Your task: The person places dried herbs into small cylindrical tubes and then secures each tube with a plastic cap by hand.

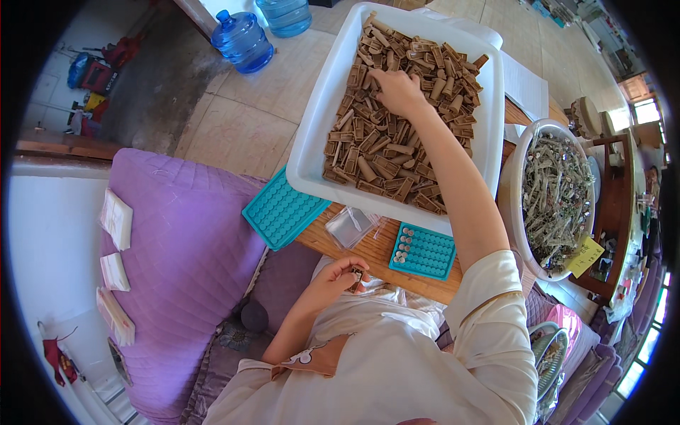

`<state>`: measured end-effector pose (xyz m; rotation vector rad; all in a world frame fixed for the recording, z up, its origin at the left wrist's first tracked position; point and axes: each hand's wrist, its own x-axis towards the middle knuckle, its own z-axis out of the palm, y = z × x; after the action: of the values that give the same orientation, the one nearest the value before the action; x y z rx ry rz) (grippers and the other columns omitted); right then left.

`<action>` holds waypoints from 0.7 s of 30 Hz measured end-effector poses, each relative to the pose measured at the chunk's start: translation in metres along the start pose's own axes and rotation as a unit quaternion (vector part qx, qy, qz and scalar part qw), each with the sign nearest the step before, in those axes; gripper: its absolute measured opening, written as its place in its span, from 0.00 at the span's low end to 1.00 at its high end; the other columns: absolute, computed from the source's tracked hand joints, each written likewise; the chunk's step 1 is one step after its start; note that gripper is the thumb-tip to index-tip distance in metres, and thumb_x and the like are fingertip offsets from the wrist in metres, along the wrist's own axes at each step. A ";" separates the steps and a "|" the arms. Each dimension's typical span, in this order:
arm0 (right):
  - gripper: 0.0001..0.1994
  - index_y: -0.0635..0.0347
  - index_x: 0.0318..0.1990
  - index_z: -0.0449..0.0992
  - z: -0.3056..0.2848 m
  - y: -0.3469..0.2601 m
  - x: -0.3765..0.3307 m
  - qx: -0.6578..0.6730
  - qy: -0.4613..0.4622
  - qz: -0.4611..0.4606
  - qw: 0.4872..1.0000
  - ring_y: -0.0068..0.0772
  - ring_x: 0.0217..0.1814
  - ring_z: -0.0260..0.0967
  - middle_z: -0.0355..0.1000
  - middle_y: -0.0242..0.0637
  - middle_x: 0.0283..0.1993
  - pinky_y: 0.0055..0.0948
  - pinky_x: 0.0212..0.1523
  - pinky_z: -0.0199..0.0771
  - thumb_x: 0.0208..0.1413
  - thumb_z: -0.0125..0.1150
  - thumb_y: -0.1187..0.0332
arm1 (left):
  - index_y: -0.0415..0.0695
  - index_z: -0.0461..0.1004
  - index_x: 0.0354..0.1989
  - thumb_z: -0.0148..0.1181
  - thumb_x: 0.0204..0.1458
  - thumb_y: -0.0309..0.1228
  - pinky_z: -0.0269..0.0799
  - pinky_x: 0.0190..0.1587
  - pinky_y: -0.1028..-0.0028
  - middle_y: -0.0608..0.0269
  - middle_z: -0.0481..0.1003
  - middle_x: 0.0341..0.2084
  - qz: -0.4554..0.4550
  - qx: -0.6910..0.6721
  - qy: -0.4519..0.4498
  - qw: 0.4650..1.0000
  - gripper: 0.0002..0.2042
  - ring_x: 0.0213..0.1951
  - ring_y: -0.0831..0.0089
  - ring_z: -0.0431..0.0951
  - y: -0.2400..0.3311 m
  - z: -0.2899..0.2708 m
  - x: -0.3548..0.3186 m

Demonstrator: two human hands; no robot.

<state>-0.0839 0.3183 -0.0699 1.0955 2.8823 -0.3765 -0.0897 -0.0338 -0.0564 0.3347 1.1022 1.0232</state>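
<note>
My right hand (398, 92) reaches into a white plastic tub (309, 161), its fingers bent down among small brown plastic pieces (386, 168). What lies between those fingertips is hidden. The pieces are half-round, hollow shells, heaped loosely. Close to my lap, my left hand (336, 282) is closed round a brown plastic piece (355, 280), which shows between thumb and fingers. On the wooden table (322, 237) between my hands lie a teal tray (432, 253) with several small round silver parts along its left side, and clear plastic bags (349, 227).
A second teal tray (283, 207) sticks out left of the tub. At right stands a round white basin (520, 185) of tangled metallic pieces, with a yellow note (585, 256) on its rim. Blue water jugs (243, 44) stand on the floor; a purple quilted cover (184, 234) lies left.
</note>
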 end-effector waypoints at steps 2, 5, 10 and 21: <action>0.17 0.53 0.46 0.64 -0.001 0.010 -0.002 -0.014 -0.010 0.009 1.000 0.38 0.50 0.60 0.67 0.36 0.41 0.51 0.53 0.51 0.45 0.52 0.73 | 0.40 0.66 0.39 0.39 0.46 0.20 0.67 0.34 0.80 0.63 0.69 0.29 -0.003 0.005 0.006 1.000 0.12 0.28 0.78 0.71 -0.001 0.000 -0.002; 0.12 0.55 0.41 0.67 0.008 0.014 -0.007 -0.072 -0.018 -0.015 0.997 0.37 0.49 0.61 0.68 0.37 0.39 0.51 0.51 0.52 0.45 0.52 0.73 | 0.40 0.66 0.39 0.40 0.46 0.20 0.68 0.33 0.79 0.63 0.70 0.29 -0.014 -0.009 0.012 1.000 0.12 0.28 0.78 0.71 -0.002 -0.003 -0.001; 0.09 0.59 0.37 0.68 0.014 0.021 -0.017 0.015 0.057 -0.056 0.997 0.40 0.43 0.65 0.69 0.41 0.35 0.42 0.46 0.62 0.44 0.50 0.73 | 0.40 0.65 0.43 0.41 0.48 0.21 0.68 0.34 0.79 0.60 0.70 0.32 0.027 -0.014 0.005 1.000 0.13 0.30 0.76 0.72 -0.004 -0.003 0.001; 0.11 0.59 0.39 0.73 -0.070 -0.009 -0.125 0.332 0.122 0.059 0.934 0.26 0.23 0.66 0.70 0.40 0.24 0.24 0.28 0.66 0.48 0.51 0.69 | 0.39 0.58 0.51 0.43 0.53 0.30 0.68 0.45 0.69 0.52 0.68 0.42 0.135 -0.150 0.011 0.979 0.16 0.43 0.64 0.71 0.015 0.020 -0.010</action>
<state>0.0080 0.2473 0.0144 1.4721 2.9349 -1.3705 -0.0810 -0.0293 -0.0306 0.2319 0.9196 1.4182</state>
